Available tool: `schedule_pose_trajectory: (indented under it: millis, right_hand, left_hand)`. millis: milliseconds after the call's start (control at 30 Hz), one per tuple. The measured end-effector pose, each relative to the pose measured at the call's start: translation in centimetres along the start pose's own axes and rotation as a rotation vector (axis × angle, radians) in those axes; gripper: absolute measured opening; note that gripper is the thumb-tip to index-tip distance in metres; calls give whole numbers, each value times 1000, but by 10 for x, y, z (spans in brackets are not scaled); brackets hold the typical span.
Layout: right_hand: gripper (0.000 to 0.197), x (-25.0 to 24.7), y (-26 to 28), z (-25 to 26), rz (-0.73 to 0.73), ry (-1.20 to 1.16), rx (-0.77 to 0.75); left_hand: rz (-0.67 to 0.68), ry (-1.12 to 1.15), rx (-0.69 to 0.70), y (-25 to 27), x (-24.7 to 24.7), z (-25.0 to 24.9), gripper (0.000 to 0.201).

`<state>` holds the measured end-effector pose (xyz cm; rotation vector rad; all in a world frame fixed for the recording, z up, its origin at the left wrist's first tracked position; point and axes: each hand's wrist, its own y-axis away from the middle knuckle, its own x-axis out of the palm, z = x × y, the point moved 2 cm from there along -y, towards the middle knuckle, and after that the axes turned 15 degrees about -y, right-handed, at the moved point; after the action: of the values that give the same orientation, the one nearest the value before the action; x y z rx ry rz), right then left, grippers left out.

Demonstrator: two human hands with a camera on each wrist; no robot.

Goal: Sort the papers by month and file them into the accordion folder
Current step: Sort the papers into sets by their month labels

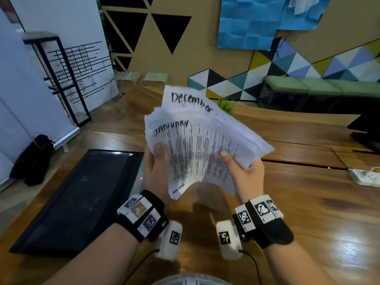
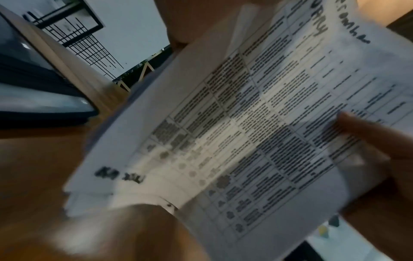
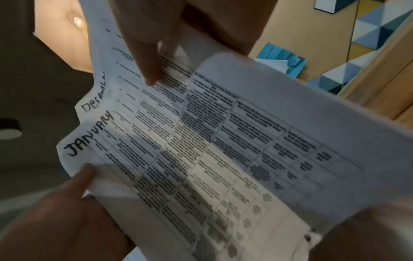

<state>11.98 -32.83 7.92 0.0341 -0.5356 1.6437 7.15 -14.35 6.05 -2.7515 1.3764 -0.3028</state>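
Observation:
A stack of white printed papers (image 1: 197,147) is held up over the wooden table (image 1: 308,202) by both hands. The top sheet is hand-lettered "JANUARY"; a sheet behind it, reading "December", sticks out above. My left hand (image 1: 157,161) grips the stack's left edge, thumb on the top sheet. My right hand (image 1: 243,171) grips the right side, thumb pressing the print. The sheets are fanned and bent between the hands. Up close, the papers (image 2: 245,123) and papers (image 3: 223,150) fill both wrist views. The black accordion folder (image 1: 82,198) lies flat on the table to the left.
A white power strip (image 1: 366,176) and a black monitor base (image 1: 366,132) sit at the table's right edge. A small green plant (image 1: 226,103) stands behind the papers. A black bag (image 1: 35,159) and a black metal rack (image 1: 61,79) are on the floor at left.

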Motion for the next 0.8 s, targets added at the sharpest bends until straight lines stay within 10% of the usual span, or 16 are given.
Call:
schedule_pose_trajectory:
  millis: [167, 400, 533, 667, 800]
  right_hand:
    - [31, -17, 12, -12, 26, -26, 130]
    - [38, -26, 10, -11, 95, -81, 182]
    - [35, -30, 9, -10, 107, -109, 180]
    - [34, -34, 8, -17, 84, -83, 213]
    - [21, -33, 4, -19, 52, -86, 238]
  left_hand:
    - [76, -175, 129, 11, -15, 32, 34]
    - [94, -362, 615, -11, -2, -43, 38]
    - [102, -274, 463, -15, 3, -47, 8]
    - [17, 40, 138, -23, -5, -30, 22]
    - [39, -81, 151, -23, -7, -25, 22]
